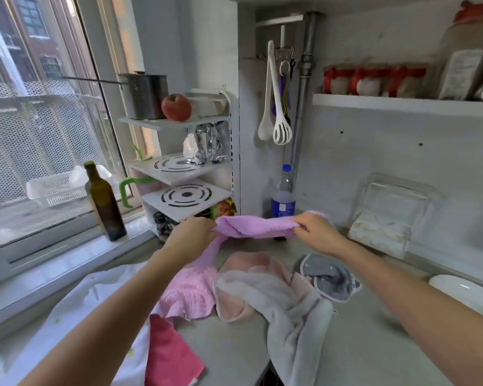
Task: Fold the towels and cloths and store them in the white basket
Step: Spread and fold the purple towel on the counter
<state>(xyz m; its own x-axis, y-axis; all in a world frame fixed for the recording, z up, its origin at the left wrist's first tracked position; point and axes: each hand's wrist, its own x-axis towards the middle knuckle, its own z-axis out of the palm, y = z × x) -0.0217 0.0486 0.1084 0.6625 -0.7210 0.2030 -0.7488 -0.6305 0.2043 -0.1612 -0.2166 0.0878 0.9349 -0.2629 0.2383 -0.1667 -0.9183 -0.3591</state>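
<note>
A lilac cloth (255, 224) is held stretched between both hands above the grey surface (360, 338), in front of a blue-labelled water bottle (284, 195). The left end is pinched by the fingers of the left hand (191, 236); the right end is gripped by the curled fingers of the right hand (317, 232). One tail of the cloth hangs down from the left hand to the pile below. On the surface under the hands a pink waffle-textured cloth (188, 291) is seen, with a pale pink towel (258, 270) just beside it on the right and partly covered by a light grey towel (293, 321) that trails toward the near edge. A grey cloth with a white border (328, 277) lies at the right of the pile, touching the pale pink towel. A red-pink cloth (170, 355) lies nearer, resting on a white cloth (76, 310) spread at the left. A white mesh basket (57, 189) is seen on the windowsill, well apart from the hands, behind a dark olive oil bottle (103, 203). A white tiered rack (184, 174) stands in the corner, carrying a steel saucepan (142, 96) and a red apple (176, 107) on its top shelf.
</note>
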